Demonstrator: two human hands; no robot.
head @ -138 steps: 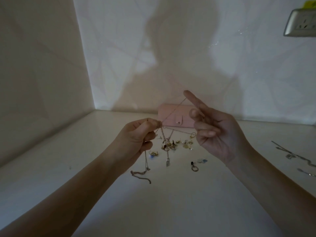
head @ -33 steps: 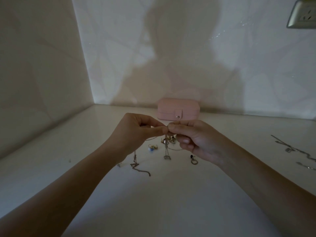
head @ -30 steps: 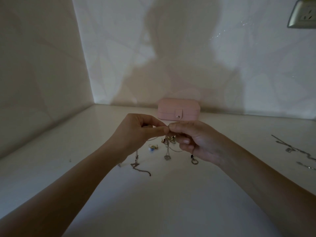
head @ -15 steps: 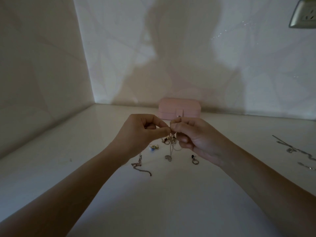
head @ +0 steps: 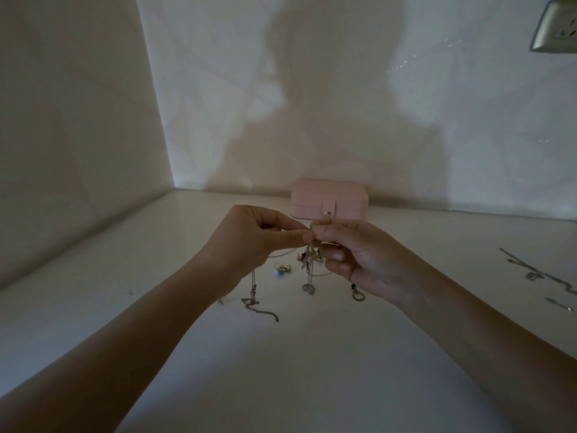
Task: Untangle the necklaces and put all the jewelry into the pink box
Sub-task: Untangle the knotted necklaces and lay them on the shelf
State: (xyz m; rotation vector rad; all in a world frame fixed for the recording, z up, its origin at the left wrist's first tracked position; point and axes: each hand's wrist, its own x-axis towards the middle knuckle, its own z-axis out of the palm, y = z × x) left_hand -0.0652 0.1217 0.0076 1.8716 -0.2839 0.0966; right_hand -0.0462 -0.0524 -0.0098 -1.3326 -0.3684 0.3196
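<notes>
Just beyond the fingertips, the pink box [head: 315, 198] is sitting shut with its snap tab fastened, so its inside is not showing. The left hand [head: 253, 235] and right hand [head: 352, 254] are meeting tip to tip above the table [head: 281, 370], each pinching the tangled necklaces [head: 309, 264] between thumb and forefinger. These are hanging thin and silvery below the fingers, with a pendant [head: 308, 289] dangling under the knot and one end trailing beneath the left hand. A blue-beaded earring [head: 281, 270] is lying under the left fingers.

The pale tabletop [head: 281, 385] carries a closed pink box [head: 329, 207] at twelve o'clock, small earrings [head: 280, 270] and a chain end [head: 259, 309] near the centre, and silver chains [head: 537, 273] at three o'clock.
</notes>
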